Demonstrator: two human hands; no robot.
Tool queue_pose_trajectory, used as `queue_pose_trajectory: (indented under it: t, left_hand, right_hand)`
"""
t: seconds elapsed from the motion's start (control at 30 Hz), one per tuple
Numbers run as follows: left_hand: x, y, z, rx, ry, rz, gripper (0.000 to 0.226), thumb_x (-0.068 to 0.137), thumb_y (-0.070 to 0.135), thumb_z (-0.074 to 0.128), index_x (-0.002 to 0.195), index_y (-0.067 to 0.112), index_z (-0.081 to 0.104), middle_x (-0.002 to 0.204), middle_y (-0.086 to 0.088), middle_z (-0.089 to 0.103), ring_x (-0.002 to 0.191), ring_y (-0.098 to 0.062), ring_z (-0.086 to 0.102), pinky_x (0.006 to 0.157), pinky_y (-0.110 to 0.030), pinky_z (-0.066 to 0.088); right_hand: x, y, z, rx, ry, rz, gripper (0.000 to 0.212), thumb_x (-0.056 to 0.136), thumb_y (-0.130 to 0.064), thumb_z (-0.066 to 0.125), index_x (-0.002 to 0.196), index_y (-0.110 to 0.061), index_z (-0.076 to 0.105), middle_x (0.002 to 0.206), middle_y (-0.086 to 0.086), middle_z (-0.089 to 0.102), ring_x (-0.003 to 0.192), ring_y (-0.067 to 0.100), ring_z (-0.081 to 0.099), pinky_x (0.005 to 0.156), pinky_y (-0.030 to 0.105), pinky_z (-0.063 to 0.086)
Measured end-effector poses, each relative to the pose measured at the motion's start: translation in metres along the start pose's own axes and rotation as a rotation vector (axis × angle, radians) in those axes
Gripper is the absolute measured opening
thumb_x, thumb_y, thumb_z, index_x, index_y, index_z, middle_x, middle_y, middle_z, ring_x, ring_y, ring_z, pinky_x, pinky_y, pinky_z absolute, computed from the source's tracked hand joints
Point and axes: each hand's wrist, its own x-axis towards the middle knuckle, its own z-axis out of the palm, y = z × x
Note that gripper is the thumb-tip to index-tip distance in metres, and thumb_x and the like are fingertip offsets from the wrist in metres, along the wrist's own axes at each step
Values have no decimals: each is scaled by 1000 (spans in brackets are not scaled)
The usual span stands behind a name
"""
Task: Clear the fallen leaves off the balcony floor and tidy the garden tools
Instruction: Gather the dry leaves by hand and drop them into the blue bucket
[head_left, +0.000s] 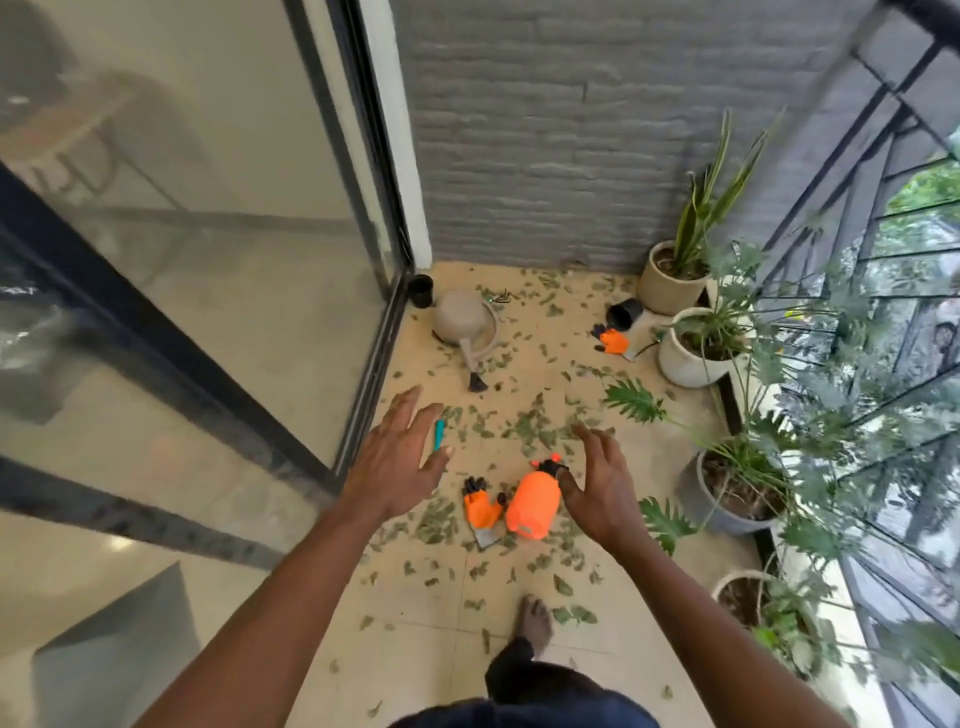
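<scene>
Right grip (597, 488) hovers by sprayer (535, 501), nozzle end pointing away.

A glass sliding door (208, 260) stands left of the left hand (400, 457), a grey brick wall (571, 130) rises beyond it, and potted plants (670, 286) line a metal railing (930, 15) right of the right hand (602, 488).

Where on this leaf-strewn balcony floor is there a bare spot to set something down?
Fairly bare: the tiles between the watering can and the far glove, and the tiles left of the foot. Crowded: leaves around the sprayer and near glove.
</scene>
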Motion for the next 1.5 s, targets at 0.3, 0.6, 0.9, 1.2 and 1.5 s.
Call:
queue_pose_trajectory:
  t: [0.3,0.6,0.9,1.2,1.5]
  left_hand:
    - [102,19,-2,-114,9,-49,63,104,46,53,160,27,31,173,2,5,159,-18,6,121,-47,28]
    - [236,-20,-3,-188,28,-89,62,101,48,57,156,30,36,172,2,10,159,-20,10,123,-51,29]
    - [460,-65,-20,-195,-40,23,60,99,42,64,152,25,43,166,-3,25,154,-25,28,115,-49,41]
    - [645,-55,-58,-315,-110,119,60,97,27,67,153,24,44,168,-2,25,156,-22,23,119,-47,36]
    - [765,11,-39,-301,-302,209,64,102,27,60,159,31,32,172,7,12,158,-17,14,121,-41,31]
  right_hand:
    - [92,12,-18,62,-61,76,59,97,-20,65,151,-8,43,148,17,44,131,37,48,104,41,42]
    - [223,-1,-15,101,-62,112,68,98,-23,63,158,-12,33,160,13,30,146,34,34,115,44,38]
    - [405,-19,-37,78,18,310,66,95,-18,68,154,-9,38,152,15,38,138,35,44,112,39,38]
    - [541,-60,-69,169,125,388,66,97,-22,67,156,-16,37,154,9,39,139,27,44,112,33,36]
    - [624,-1,-104,310,119,548,63,97,-30,67,153,-24,39,149,7,45,138,24,47,110,31,38]
